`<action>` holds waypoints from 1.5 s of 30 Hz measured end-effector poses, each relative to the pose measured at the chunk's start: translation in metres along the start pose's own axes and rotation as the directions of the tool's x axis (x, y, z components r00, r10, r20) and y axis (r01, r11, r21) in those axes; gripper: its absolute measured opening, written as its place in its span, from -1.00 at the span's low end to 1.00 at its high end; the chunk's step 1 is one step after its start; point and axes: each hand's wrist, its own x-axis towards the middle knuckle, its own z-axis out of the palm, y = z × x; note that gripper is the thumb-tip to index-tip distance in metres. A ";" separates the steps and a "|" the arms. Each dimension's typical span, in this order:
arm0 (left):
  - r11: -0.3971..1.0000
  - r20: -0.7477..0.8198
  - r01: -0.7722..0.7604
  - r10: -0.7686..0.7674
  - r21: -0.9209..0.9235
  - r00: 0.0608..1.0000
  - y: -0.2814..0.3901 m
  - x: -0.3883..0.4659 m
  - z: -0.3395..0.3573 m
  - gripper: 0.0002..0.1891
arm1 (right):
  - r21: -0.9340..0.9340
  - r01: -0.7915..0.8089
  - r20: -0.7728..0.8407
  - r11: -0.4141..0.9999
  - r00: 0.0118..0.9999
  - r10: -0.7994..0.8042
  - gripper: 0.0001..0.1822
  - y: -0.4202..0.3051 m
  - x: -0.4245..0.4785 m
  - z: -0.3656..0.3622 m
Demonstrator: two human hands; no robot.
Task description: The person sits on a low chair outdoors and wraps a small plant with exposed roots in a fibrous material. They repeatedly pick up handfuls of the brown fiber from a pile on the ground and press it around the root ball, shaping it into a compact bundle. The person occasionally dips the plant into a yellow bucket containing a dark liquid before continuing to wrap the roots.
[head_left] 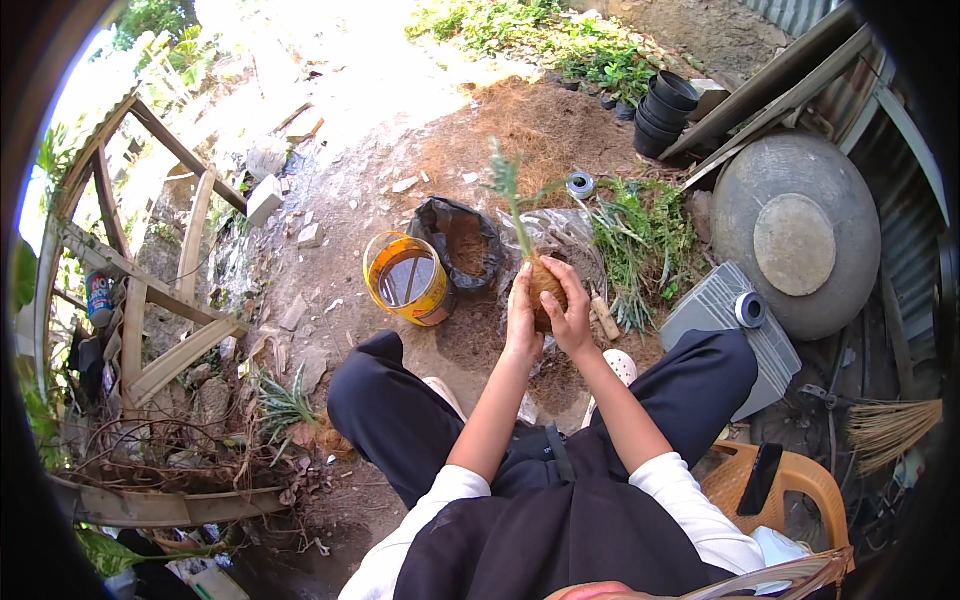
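Between my left hand [523,315] and my right hand [570,311] is a ball of brown coconut fibre [547,289], pressed from both sides. A green leafy plant cutting [517,214] rises upright from the ball's top. Left of my hands stands a yellow bucket [431,309] of dark liquid with a stick in it. Touching the bucket's far side, an open black plastic bag [487,279] holds brown fibre. To the right lies a heap of cut green plants [649,240]. A wooden-handled tool [604,315] lies just right of my hands, its far end hidden.
A roll of tape [580,185] lies beyond the cuttings; another roll [750,310] sits on a grey plastic panel [720,337] near my right knee. Farther right are a large round grey vessel [847,247], stacked black pots [660,120] and an orange plastic chair [814,480]. Wooden framing [180,300] stands left.
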 end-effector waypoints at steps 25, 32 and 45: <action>0.955 0.137 0.133 -0.099 -0.265 0.986 -0.005 0.010 -0.021 -0.61 | -0.135 0.022 0.129 0.991 0.992 -0.005 -0.62 0.004 0.002 0.006; 0.978 -0.109 -0.023 0.001 -0.207 0.994 0.004 0.019 -0.027 -0.66 | 0.010 -0.205 -0.097 0.979 0.974 0.205 -0.61 -0.002 0.004 0.005; 0.967 -0.137 -0.195 0.174 -0.162 0.975 -0.001 0.020 -0.033 -0.67 | 0.683 -0.640 0.274 0.352 0.671 0.689 -0.55 -0.002 0.005 0.007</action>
